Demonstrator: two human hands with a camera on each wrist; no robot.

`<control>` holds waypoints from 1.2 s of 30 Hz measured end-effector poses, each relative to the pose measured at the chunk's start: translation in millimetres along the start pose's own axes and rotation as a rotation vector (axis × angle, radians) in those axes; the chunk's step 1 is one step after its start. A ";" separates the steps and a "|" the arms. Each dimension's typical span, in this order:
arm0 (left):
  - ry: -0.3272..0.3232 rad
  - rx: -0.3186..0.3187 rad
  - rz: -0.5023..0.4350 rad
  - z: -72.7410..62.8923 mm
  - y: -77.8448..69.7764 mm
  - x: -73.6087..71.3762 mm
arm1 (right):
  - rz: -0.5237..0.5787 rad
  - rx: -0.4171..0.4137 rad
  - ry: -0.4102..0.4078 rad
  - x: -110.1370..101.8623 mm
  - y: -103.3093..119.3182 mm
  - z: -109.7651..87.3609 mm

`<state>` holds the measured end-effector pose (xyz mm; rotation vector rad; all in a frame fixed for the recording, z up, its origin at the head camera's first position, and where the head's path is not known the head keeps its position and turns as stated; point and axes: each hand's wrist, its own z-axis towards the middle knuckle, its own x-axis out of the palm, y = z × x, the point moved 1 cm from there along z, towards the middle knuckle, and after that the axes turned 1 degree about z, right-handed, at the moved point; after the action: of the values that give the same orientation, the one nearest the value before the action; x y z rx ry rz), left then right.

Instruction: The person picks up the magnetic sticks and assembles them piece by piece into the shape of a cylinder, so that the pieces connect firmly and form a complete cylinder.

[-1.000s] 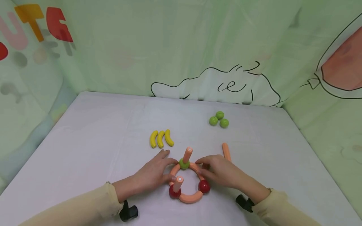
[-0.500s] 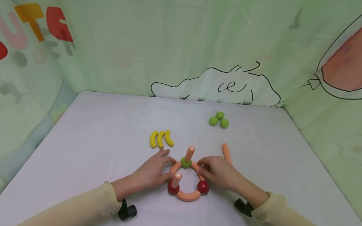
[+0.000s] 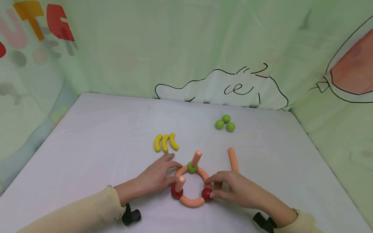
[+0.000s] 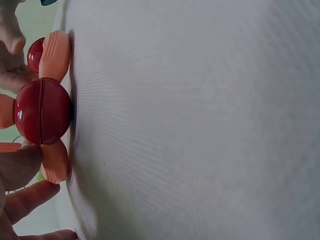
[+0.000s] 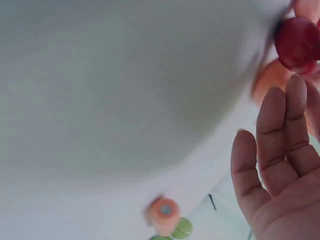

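Observation:
A ring of curved orange sticks (image 3: pixel 192 202) lies on the table, joined by a green ball (image 3: pixel 192 167) and two red balls, one left (image 3: pixel 176 192) and one right (image 3: pixel 207 194). Straight orange sticks stand up from the green ball (image 3: pixel 197 157) and the left red ball (image 3: pixel 180 183). My left hand (image 3: pixel 154 176) pinches the curved stick on the ring's left side between thumb and index finger; the left wrist view shows this stick (image 4: pixel 55 162) beside the red ball. At the right red ball is my right hand (image 3: pixel 237 187), thumb and index finger spread, other fingers fairly straight (image 5: pixel 272 125).
A loose straight orange stick (image 3: pixel 233 158) lies beyond my right hand. Three yellow banana-shaped pieces (image 3: pixel 165 142) lie beyond my left hand, and three green balls (image 3: pixel 225 123) sit farther back. A green printed curtain (image 3: pixel 186 48) borders the white table (image 3: pixel 102 129).
The ring has shifted slightly left. My right hand has moved off the right curved stick, toward me to the right red ball. The left hand stays on the left side.

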<state>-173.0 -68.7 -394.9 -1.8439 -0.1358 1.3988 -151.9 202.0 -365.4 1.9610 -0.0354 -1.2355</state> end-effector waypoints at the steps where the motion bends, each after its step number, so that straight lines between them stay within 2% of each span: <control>1: -0.001 0.002 0.003 0.1 0.2 -0.1 | 0.016 -0.015 0.022 0.7 -1.7 -1.1; 4: -0.005 0.008 0.007 0.1 0.5 -0.2 | 0.027 -0.035 0.033 3.4 -5.4 -3.0; 12: -0.008 0.018 0.005 -1.1 -0.5 -0.7 | -0.077 -0.087 -0.030 9.0 -8.7 -3.2; 21: -0.005 0.012 0.001 -0.8 -1.8 -1.9 | -0.187 -0.086 -0.074 9.9 -5.4 -4.0; 36: 0.001 0.013 0.007 0.6 -1.7 -1.6 | -0.223 -0.078 -0.086 10.6 -2.1 -4.0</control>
<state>-173.5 -68.1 -392.6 -1.8356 -0.1201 1.4005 -144.1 201.4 -373.9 1.8817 0.1903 -1.4423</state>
